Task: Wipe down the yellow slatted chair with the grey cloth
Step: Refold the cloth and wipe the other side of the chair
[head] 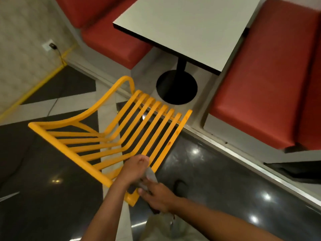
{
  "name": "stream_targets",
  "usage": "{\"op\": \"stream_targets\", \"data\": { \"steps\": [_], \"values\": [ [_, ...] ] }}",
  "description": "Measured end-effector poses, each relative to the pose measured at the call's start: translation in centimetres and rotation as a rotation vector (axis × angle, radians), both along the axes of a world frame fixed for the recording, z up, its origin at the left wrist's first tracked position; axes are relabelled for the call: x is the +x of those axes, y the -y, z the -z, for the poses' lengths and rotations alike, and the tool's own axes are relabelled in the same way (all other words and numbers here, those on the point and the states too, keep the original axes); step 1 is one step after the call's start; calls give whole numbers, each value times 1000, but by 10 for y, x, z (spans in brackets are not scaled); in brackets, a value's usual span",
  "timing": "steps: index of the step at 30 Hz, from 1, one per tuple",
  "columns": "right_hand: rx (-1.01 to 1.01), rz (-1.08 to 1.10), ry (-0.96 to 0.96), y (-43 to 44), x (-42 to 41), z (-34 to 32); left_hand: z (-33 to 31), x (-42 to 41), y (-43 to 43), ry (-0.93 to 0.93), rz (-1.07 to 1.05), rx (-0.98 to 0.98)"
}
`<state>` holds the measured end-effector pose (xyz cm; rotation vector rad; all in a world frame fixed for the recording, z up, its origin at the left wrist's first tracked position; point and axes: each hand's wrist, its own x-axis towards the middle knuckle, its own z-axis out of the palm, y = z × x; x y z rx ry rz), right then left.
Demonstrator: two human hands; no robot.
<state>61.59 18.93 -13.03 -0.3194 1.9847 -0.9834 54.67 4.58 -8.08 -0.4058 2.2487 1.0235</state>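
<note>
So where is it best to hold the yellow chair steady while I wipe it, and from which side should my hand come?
Probably the thick straight bar along the top of the chair back. Come from above, on the near side behind the chair. The bar looks wider than the slats, joins all their ends, and most of it is free of the cloth.

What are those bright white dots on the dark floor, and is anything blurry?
Head view: the dots are probably lights reflected as glare off the glossy floor; the cloth is smeared by motion; the table looks skewed by the wide lens.
</note>
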Motion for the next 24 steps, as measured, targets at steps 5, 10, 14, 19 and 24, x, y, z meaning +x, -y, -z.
{"op": "stream_targets", "data": {
  "steps": [5, 10, 14, 19, 24],
  "values": [
    [24, -93, -124, -5, -9, 15, 6, 14, -1, -32, -153, 83],
    [150, -99, -218, -19, -34, 65, 17, 13, -1, -71, -195, 148],
    [239, -204, -318, -34, -65, 92, 31, 7, -5, -89, -197, 116],
    [330, -370, -478, -62, -106, 122, 51, -4, -17, -104, -266, 108],
    [309, -510, -613, -93, -151, 139, 66, -31, -40, -83, -328, 13]
  ]
}}
